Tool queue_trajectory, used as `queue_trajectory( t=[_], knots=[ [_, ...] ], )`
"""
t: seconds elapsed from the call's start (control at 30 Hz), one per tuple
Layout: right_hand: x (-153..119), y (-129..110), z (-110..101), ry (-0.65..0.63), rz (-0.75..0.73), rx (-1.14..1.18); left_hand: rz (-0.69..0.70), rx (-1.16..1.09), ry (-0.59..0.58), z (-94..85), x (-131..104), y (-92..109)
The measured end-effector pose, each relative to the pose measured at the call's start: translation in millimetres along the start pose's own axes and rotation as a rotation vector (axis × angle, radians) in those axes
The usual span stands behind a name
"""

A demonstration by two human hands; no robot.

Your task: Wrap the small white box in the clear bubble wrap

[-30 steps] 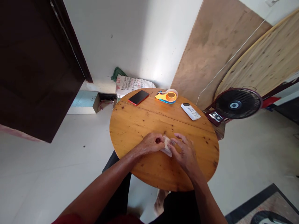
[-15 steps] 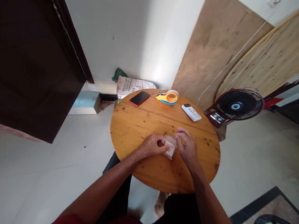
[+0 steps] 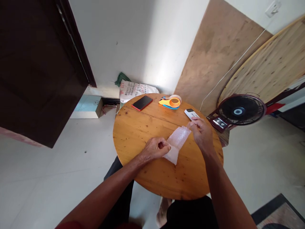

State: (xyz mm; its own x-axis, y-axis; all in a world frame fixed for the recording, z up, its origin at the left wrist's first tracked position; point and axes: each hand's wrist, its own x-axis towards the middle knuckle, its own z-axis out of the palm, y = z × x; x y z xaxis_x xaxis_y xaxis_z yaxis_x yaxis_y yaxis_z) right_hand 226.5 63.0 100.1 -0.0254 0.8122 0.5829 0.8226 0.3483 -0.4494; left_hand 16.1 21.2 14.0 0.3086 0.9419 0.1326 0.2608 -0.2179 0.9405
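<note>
A translucent, pale pinkish sheet of bubble wrap (image 3: 180,135) lies stretched open at a slant over the round wooden table. My left hand (image 3: 156,148) pinches its left edge near a crease, thumb and fingers closed. At the far right end of the sheet, my right hand (image 3: 201,132) has its thumb and fingertips closed on the corner. Just behind my right hand is a white device with a dark screen (image 3: 190,113), partly covered by the fingers.
On the round wooden table (image 3: 133,133), a red-edged phone (image 3: 142,102) and a yellow-and-blue tape dispenser (image 3: 170,102) lie towards the back. A dark fan (image 3: 240,109) stands to the right. Behind the table sits a white printed sack (image 3: 137,89) against the wall.
My right hand has moved up and to the right, drawing the folded bubble wrap open into a longer sheet. The printed face seen before no longer shows. My left hand stays in place.
</note>
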Motion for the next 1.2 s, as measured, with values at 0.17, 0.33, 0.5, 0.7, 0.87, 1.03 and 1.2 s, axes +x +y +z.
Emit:
queue_trajectory(
  t=[0.17,0.33,0.5,0.7,0.87,1.03,1.2],
  knots=[
    [20,24,17,-0.015,0.018,0.023,0.049,0.017,0.054,1.3,2,-3],
    [20,38,30,0.005,0.120,0.021,0.151,0.077,0.116,1.0,4,-4],
    [-13,19,12,-0.066,0.250,-0.001,0.239,0.062,0.109,1.5,5,-6],
    [-36,-32,20,-0.408,0.264,-0.431,0.223,0.143,-0.004,1.0,4,-5],
    [-40,-24,31,-0.522,0.314,-0.617,0.201,0.269,-0.059,3.0,4,-6],
    [-64,23,20,-0.377,0.483,-0.371,0.223,0.309,-0.038,3.4,8,-6],
    [-92,48,21,-0.215,0.526,-0.106,0.210,0.279,-0.011,3.2,7,-6]
  ],
)
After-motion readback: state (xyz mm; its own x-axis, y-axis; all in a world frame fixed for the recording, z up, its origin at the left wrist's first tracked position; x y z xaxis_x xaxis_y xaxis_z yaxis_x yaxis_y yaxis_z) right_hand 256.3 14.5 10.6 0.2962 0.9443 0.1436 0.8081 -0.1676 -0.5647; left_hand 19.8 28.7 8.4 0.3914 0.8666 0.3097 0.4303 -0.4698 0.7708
